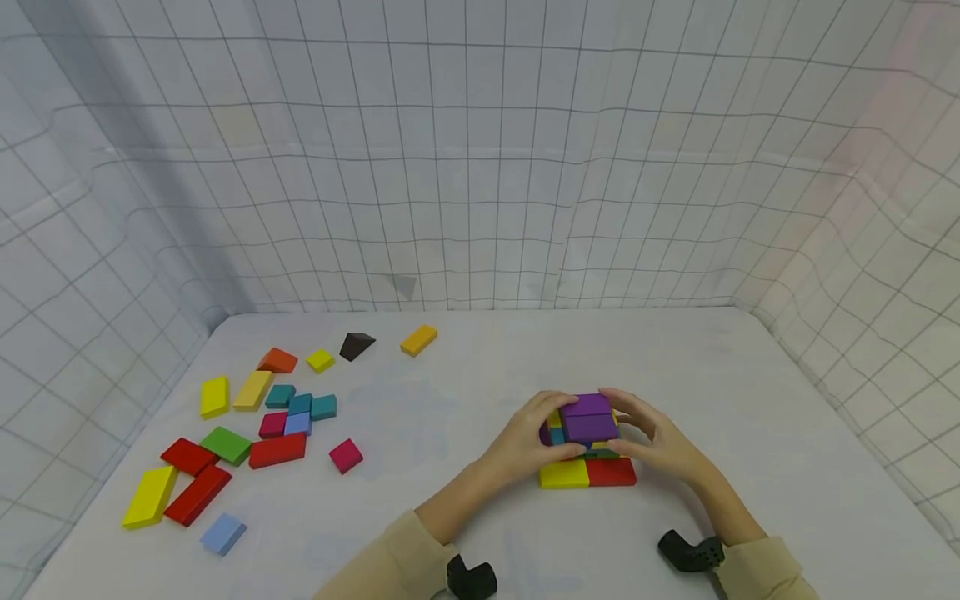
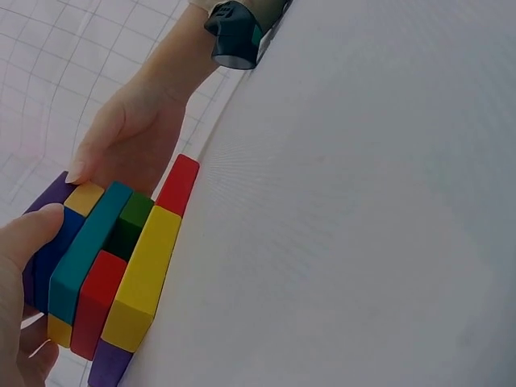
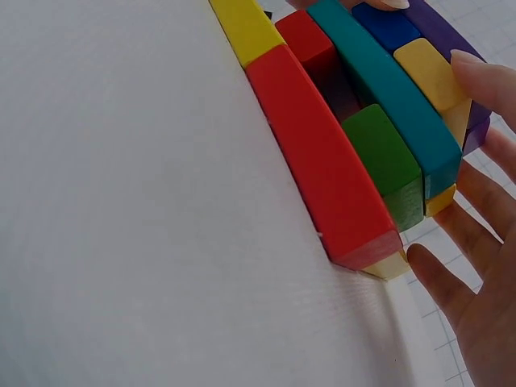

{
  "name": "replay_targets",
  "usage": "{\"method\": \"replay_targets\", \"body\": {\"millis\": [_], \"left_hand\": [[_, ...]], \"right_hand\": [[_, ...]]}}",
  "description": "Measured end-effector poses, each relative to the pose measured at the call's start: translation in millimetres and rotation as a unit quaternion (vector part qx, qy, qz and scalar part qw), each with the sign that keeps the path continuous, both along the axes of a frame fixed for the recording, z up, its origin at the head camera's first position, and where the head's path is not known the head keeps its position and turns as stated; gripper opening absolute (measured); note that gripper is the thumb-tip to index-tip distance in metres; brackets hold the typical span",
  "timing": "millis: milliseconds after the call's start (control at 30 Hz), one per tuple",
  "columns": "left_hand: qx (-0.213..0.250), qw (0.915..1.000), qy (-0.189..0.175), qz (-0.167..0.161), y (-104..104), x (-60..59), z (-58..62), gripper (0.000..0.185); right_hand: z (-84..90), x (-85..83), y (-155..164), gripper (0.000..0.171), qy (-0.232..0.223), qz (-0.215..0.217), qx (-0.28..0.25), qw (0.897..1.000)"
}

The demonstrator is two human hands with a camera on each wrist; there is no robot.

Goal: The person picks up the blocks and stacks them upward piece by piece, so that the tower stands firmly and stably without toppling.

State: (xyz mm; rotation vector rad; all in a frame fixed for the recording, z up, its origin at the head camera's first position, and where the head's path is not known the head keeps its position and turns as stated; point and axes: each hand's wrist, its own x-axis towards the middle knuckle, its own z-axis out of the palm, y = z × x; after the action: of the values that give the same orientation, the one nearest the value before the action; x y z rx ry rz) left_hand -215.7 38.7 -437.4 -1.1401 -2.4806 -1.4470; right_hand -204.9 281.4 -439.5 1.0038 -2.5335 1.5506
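A layered stack of wooden blocks stands on the table between the two hands. Two purple blocks [image 1: 590, 428] lie side by side on top. Left hand [image 1: 528, 435] and right hand [image 1: 658, 440] grip this top layer from opposite ends, thumbs at the front and fingers behind. Beneath the purple, the left wrist view shows a blue block [image 2: 56, 246], a long teal block [image 2: 87, 254] and a red block [image 2: 98, 302]. A green block [image 3: 383, 157] and a cream block [image 3: 431, 72] appear in the right wrist view. Yellow [image 1: 564, 474] and red [image 1: 611, 472] blocks form the front base.
Loose blocks lie across the table's left side, among them a green block [image 1: 226, 446], a light blue block [image 1: 223, 534] and a crimson cube [image 1: 346, 456]. Farther back are a dark triangular block [image 1: 356, 346] and an orange-yellow block [image 1: 418, 340]. Grid-patterned curtains [image 1: 487, 167] enclose the table.
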Motion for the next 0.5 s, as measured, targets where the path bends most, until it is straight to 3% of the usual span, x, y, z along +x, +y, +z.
{"method": "replay_targets", "body": {"millis": [200,333,433,500], "left_hand": [[-0.001,0.9995,-0.028,-0.014,-3,-3.6,2.0,0.066],[0.008,0.9995,-0.03,-0.003,-22,-19.1,6.3,0.073],[0.036,0.9979,0.004,0.053,-47,-40.5,6.4,0.067],[0.051,0.992,0.022,0.113,-68,-55.2,4.0,0.06]], "right_hand": [[0.0,-0.2,1,0.064,0.003,-0.002,0.001,1.0],[-0.3,-0.3,0,0.063,-0.006,-0.011,0.005,1.0],[-0.5,-0.1,-1,0.063,-0.011,-0.016,0.006,1.0],[-0.8,0.0,-1,0.064,-0.013,-0.016,0.006,1.0]]}}
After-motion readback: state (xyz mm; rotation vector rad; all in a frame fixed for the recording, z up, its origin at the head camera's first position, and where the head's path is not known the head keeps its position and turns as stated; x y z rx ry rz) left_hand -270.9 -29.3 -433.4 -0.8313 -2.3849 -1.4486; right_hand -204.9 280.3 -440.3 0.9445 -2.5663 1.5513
